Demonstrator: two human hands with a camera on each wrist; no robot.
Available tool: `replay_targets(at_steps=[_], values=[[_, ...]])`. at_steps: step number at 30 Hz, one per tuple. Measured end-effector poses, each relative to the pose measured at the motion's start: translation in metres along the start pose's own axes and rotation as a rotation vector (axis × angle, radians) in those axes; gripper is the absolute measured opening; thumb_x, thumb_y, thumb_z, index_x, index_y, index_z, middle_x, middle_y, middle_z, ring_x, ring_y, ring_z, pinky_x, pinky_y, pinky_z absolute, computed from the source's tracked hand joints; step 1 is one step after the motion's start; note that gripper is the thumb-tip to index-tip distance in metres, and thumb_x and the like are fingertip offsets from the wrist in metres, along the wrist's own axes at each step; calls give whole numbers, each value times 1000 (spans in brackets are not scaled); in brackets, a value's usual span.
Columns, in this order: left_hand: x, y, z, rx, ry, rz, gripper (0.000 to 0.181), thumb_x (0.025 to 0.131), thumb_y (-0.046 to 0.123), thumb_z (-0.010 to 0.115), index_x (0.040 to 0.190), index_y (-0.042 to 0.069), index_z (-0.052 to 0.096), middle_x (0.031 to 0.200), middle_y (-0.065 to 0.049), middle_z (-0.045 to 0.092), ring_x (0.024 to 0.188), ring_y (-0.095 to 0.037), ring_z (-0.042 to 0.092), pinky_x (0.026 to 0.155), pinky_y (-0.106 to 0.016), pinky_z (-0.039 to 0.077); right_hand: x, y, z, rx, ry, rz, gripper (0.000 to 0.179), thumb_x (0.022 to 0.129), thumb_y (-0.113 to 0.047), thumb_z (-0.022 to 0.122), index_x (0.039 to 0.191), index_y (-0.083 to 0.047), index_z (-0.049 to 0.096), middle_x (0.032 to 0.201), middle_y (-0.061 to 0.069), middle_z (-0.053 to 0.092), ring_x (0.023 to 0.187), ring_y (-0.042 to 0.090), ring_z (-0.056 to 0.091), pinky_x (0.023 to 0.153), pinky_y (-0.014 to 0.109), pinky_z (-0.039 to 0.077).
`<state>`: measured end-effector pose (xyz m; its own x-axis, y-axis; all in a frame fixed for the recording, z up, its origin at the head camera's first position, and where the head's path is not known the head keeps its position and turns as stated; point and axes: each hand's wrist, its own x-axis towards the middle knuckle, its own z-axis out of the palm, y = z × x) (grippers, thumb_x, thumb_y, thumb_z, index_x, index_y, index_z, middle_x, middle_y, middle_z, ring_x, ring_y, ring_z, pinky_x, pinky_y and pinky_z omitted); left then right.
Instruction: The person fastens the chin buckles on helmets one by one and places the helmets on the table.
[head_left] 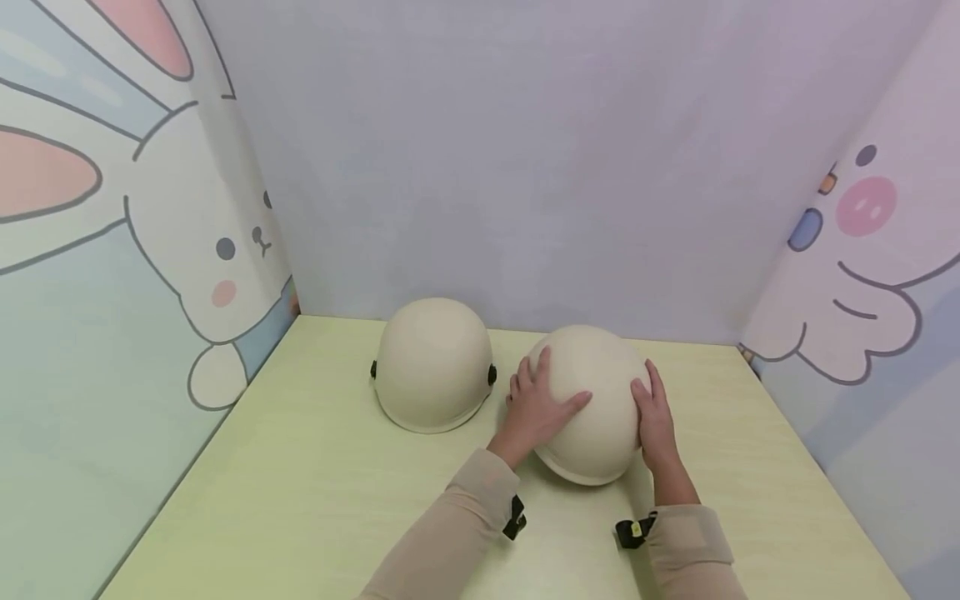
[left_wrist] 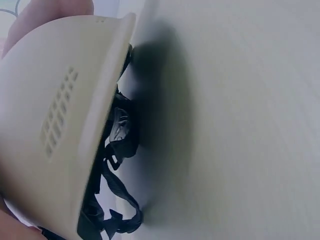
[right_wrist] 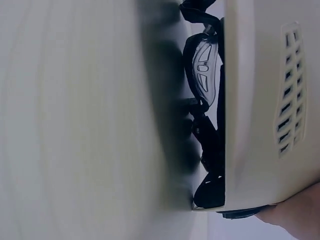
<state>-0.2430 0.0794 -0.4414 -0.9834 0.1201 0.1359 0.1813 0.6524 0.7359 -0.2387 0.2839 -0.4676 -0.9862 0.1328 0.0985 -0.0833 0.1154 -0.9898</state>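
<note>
A cream-white helmet point(head_left: 588, 362) is held between both hands at the right of the table in the head view. My left hand point(head_left: 534, 412) grips its left side, fingers spread over the dome and thumb across the front. Against the opposite side, my right hand point(head_left: 656, 421) holds the shell with fingers and thumb. Both wrist views show the rim tilted close over the tabletop. Black straps point(left_wrist: 120, 192) hang below it, and a clear-and-black inner piece point(right_wrist: 203, 70) shows under the rim. Vent slots point(right_wrist: 291, 92) mark the shell's side.
To the left stands a second cream helmet point(head_left: 433, 367), dome up, with black fittings on both sides. The pale yellow table point(head_left: 262, 492) ends at a grey back wall point(head_left: 525, 167). Side walls carry cartoon animals point(head_left: 180, 217). Black wrist straps point(head_left: 633, 533) are worn at both sleeves.
</note>
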Motion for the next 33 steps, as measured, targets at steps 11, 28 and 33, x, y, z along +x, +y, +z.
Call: replay_targets(at_steps=[11, 28, 33], values=[[5, -16, 27, -131, 10, -18, 97, 85, 66, 60, 158, 28, 7, 157, -20, 12, 138, -45, 21, 100, -64, 30, 6, 3, -11, -156, -6, -7, 67, 103, -44, 43, 158, -29, 8, 162, 6, 4, 144, 36, 10, 108, 63, 15], [21, -20, 52, -143, -3, 18, 96, 86, 66, 58, 158, 27, 7, 156, -21, 16, 137, -42, 27, 99, -60, 35, 17, 14, -23, -278, 123, -46, 69, 101, -45, 45, 158, -22, 14, 161, 11, 13, 141, 42, 15, 104, 69, 17], [23, -20, 57, -125, 12, 18, 97, 86, 67, 58, 158, 28, 7, 155, -23, 19, 136, -42, 29, 99, -59, 36, 18, 14, -27, -288, 118, -35, 68, 101, -44, 45, 158, -23, 14, 161, 12, 12, 141, 43, 16, 103, 70, 17]])
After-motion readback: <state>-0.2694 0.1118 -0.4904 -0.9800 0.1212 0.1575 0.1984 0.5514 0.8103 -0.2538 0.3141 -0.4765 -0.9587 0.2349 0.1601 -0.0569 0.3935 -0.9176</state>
